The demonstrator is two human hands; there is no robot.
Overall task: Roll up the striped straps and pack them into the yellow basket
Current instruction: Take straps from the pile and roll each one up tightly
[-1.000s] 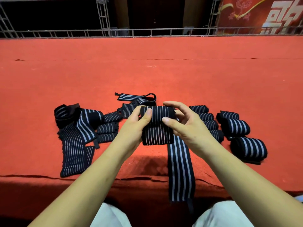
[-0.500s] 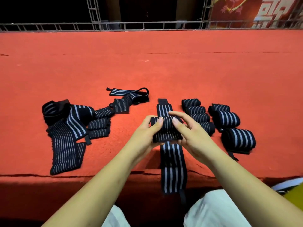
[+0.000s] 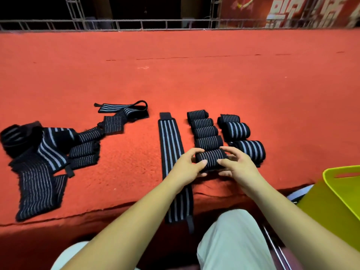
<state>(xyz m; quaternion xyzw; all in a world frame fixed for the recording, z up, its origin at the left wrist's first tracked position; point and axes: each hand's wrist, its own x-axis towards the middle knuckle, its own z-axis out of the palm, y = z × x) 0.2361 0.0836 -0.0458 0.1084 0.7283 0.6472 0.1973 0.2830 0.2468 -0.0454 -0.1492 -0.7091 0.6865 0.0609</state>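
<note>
Red carpeted stage (image 3: 194, 84) with a metal railing (image 3: 155, 23) at the back, and straps all over the near edge.

Both hands are on one rolled strap (image 3: 211, 158). The left hand (image 3: 187, 166) and right hand (image 3: 239, 164) each have a grip curled round one end of it, thumbs on the near side and fingers over the top, so it's pinched from both ends. It sits at the near end of a column of four rolls (image 3: 206, 129), touching the last one or close to it. Its long axis runs left to right, same as the others, along the stage edge.

Progress, I'd say roughly halfway on the rolling. Those four, the one in hand and three fatter rolls (image 3: 238, 131) just to the right are done. Left to roll: a flat strap (image 3: 171, 145) lying lengthwise away from the person, its near end drooping over the edge, plus a loose pile (image 3: 39, 168) well off to the left.

Packing looks not started. The yellow basket (image 3: 327, 207) is down at the right beside the knee, and I can't see any rolls in the bit that shows.
</note>
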